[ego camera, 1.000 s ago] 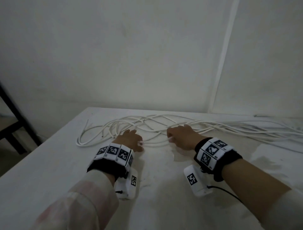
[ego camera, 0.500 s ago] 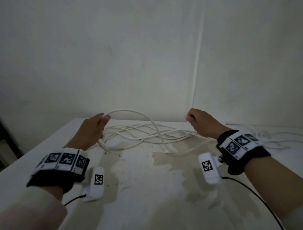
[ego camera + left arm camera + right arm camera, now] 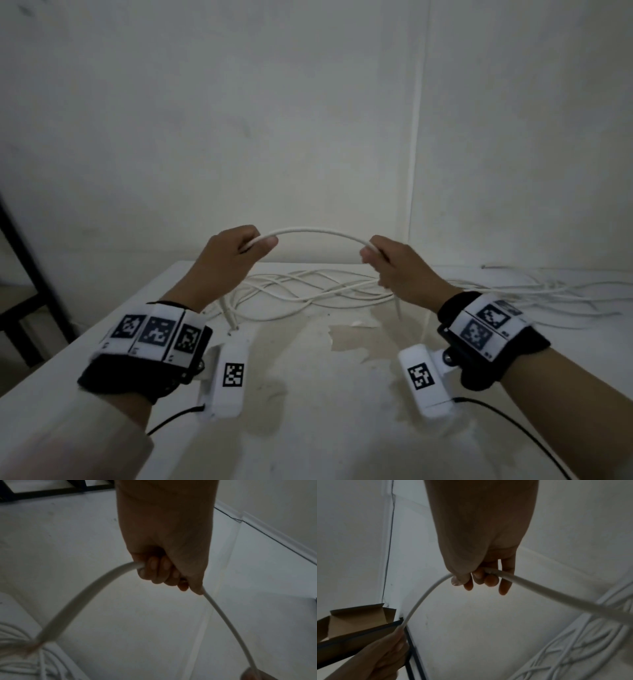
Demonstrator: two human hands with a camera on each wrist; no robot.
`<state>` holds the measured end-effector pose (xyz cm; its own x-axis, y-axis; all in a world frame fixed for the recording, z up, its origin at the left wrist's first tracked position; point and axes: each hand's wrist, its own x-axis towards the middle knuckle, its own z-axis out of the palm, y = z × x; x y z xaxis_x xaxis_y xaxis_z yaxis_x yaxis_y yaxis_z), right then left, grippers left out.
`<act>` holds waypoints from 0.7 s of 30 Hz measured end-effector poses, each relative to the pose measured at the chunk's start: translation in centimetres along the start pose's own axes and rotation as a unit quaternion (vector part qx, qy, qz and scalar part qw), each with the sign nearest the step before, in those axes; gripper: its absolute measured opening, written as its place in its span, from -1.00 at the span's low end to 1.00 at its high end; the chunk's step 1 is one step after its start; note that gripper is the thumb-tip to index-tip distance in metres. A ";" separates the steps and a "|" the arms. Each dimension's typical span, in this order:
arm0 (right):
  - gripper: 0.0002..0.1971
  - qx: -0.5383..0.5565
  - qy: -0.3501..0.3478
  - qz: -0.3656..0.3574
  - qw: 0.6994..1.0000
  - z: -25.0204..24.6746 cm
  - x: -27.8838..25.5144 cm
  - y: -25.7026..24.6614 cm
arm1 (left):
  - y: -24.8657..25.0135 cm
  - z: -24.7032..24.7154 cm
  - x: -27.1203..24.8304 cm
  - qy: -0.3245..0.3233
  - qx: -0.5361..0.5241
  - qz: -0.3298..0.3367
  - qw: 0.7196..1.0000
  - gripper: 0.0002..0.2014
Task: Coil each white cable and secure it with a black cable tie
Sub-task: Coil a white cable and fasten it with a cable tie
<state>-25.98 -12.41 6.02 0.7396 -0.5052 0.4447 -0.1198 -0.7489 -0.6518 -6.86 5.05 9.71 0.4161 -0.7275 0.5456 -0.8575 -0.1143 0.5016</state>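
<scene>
Left hand (image 3: 226,260), right hand (image 3: 400,265) both clench white cable (image 3: 318,232); cable ends blurred

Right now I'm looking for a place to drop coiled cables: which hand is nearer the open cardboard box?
Left. The left hand is right beside the cardboard box; the right hand holds the white cable farther away.

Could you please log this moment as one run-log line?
left hand: grips white cable | right hand: grips same cable | cable arched above table | uncoiled
</scene>
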 end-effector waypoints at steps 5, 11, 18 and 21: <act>-0.80 -0.068 0.062 0.015 0.996 -2.9 0.2 1.7 | -1.6 -1.0 -1.0 -0.049 0.008 -0.049 0.998 -0.65; -0.79 -0.250 0.082 0.062 0.963 -4.7 -0.6 3.3 | -4.1 -1.4 -1.9 -0.070 -0.004 -0.107 0.992 -0.70; -0.74 -0.302 0.094 0.079 0.945 -4.3 0.0 4.0 | -4.7 -1.3 -2.2 -0.140 -0.102 -0.202 0.964 -0.68; -0.67 -0.373 0.061 0.051 0.924 -4.3 -0.1 3.8 | -4.4 -1.3 -2.1 -0.083 -0.178 -0.213 0.957 -0.68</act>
<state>-29.35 -17.01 6.14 0.6245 -0.5994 0.5006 -0.6415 -0.7593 -0.1089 -3.58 7.94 7.26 0.6257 -0.7673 0.1405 -0.4504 -0.2083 0.8682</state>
